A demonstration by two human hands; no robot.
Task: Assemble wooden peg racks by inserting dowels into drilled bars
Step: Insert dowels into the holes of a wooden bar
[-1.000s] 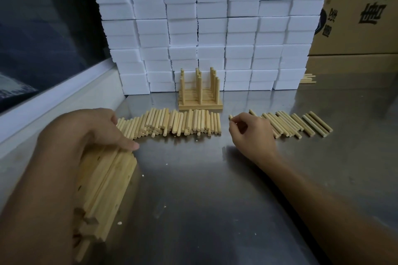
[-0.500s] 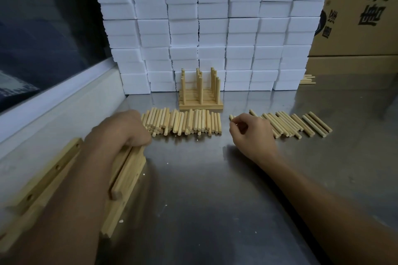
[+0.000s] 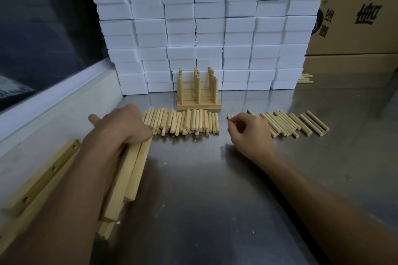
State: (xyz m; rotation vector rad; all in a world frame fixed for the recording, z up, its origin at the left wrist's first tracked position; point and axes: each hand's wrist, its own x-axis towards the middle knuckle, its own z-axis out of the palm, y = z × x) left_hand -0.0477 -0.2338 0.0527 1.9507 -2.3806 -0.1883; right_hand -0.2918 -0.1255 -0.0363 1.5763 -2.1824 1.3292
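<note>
Head view. The left hand (image 3: 120,127), at 9 o'clock of the table (image 3: 215,189), curled over the far ends of several bars (image 3: 131,170) and gripped them; the bars ran back toward 7 o'clock. Another bar (image 3: 43,176), drilled face up, lay apart at 8 o'clock. The right hand (image 3: 249,135), just right of centre, pinched a dowel (image 3: 229,116) between thumb and fingertips. A dowel row (image 3: 185,122) lay at 12 o'clock, touching the left knuckles; a looser dowel group (image 3: 295,122) lay at 2 o'clock. One finished rack (image 3: 198,92) stood behind the row, before stacked white boxes (image 3: 193,28).

Probable risks. Drawing several bars out together could fan the bundle, since only one end was held. The left knuckles, touching the row, could roll its dowels across the smooth steel. The pinched dowel, if offered to a hole at a tilt, could jam or slip free. Whether the gripped bars lay holes up could not be told.
</note>
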